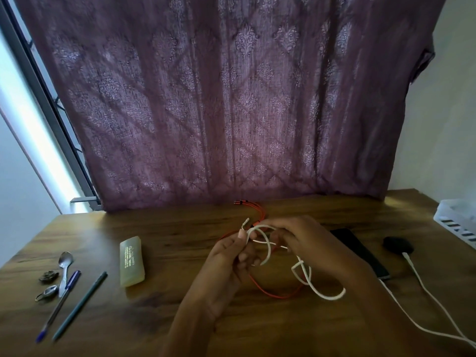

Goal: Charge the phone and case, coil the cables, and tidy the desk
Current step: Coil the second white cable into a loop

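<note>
Over the middle of the brown wooden table (159, 228), both hands work on a thin white cable (332, 296). The left hand (231, 253) has its fingers curled and pinches the thin white cable just below its free plug end, which sticks up past the thumb. The right hand (306, 240) is curled round a loop of it, knuckles up. From the hands it hangs in loose loops down to the table, toward the front edge.

Beneath lies a thin orange cable (278, 295), its plugs pointing at the back edge under the purple patterned curtain (231, 99).

Toward the right edge lies a flat black phone (360, 251). Near it is a small rounded black case (398, 244) with a white charging lead (438, 313) plugged in, running off by the front right corner. A white slotted basket (458, 220) sits at the right edge.

Near the left edge lie a metal spoon (65, 261), a blue pen (59, 305), a dark green pen (79, 305) and a pale yellow translucent box (131, 261).
</note>
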The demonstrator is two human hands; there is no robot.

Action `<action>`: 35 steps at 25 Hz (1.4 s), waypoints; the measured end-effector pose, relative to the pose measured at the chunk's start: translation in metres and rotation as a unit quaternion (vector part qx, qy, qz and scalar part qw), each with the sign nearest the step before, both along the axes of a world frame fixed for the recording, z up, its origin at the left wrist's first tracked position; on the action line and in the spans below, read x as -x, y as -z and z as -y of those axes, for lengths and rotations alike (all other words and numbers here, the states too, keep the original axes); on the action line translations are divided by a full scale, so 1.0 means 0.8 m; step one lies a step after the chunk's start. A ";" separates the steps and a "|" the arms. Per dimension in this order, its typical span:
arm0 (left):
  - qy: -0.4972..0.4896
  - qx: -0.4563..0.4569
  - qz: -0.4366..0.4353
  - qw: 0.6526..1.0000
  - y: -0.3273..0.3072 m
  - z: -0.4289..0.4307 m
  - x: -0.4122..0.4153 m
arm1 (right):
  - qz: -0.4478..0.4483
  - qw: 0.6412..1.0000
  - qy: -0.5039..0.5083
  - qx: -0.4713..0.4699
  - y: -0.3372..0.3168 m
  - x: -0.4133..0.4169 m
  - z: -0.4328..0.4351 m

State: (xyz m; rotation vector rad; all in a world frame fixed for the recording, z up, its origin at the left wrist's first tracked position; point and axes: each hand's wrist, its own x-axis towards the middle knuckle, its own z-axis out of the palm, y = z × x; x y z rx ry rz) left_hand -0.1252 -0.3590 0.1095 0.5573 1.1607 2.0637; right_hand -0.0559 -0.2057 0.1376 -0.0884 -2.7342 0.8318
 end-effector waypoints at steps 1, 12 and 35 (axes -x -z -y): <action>0.000 -0.014 0.018 1.000 0.000 -0.002 0.000 | 0.022 0.996 0.031 -0.078 -0.001 0.003 -0.001; -0.051 -0.180 0.065 0.980 -0.046 -0.021 0.022 | -0.224 0.961 0.149 -0.058 0.075 0.028 0.023; -0.083 0.235 -0.559 0.791 0.007 -0.008 0.021 | -0.216 0.968 -0.003 0.128 0.005 -0.014 -0.016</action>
